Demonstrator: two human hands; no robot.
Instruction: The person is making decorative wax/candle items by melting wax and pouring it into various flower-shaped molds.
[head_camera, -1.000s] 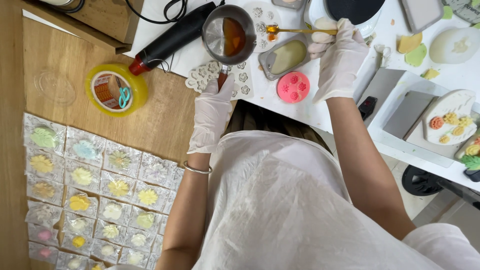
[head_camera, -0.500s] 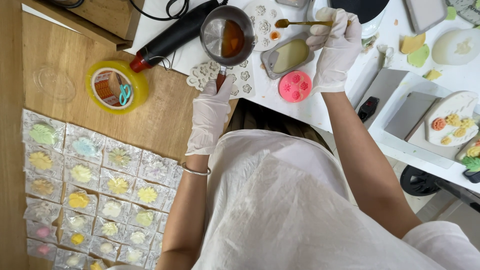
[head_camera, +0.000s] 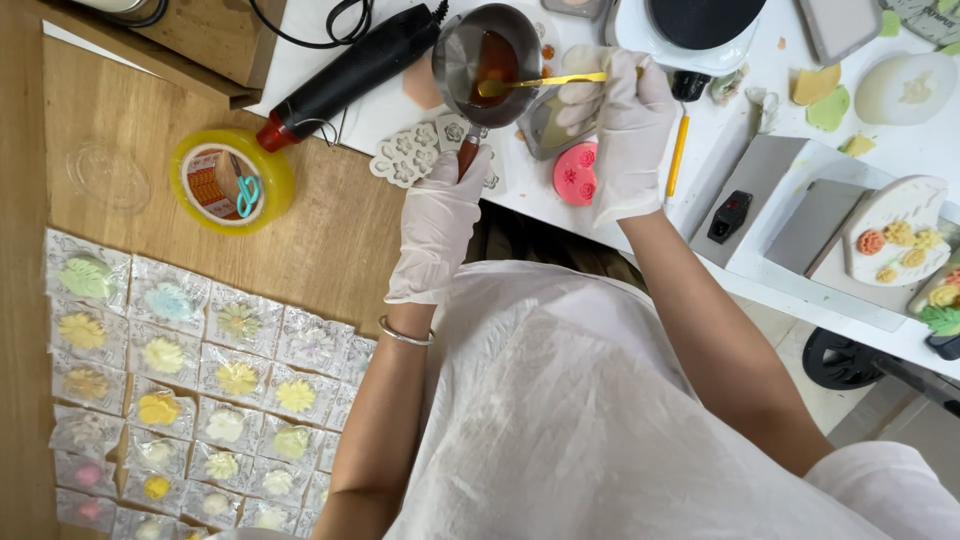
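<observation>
My left hand (head_camera: 440, 222), in a white glove, grips the wooden handle of a small metal pot (head_camera: 487, 50) holding amber liquid. My right hand (head_camera: 622, 120), also gloved, holds a gold spoon (head_camera: 540, 81) whose bowl reaches over the pot's rim into the liquid. Below the pot lie a white flower-shaped silicone mould (head_camera: 412, 155) and a round pink mould (head_camera: 575, 172). A greenish mould (head_camera: 545, 125) sits partly hidden behind my right hand.
A black heat gun (head_camera: 350, 70) lies left of the pot. A yellow tape roll with small scissors (head_camera: 218, 180) rests on the wooden table. Several wrapped flower-shaped pieces (head_camera: 180, 380) lie in rows at lower left. A white tray with coloured flowers (head_camera: 900, 245) sits right.
My right hand has swung the gold spoon leftward from above the greenish mould into the pot. My left hand keeps hold of the pot handle.
</observation>
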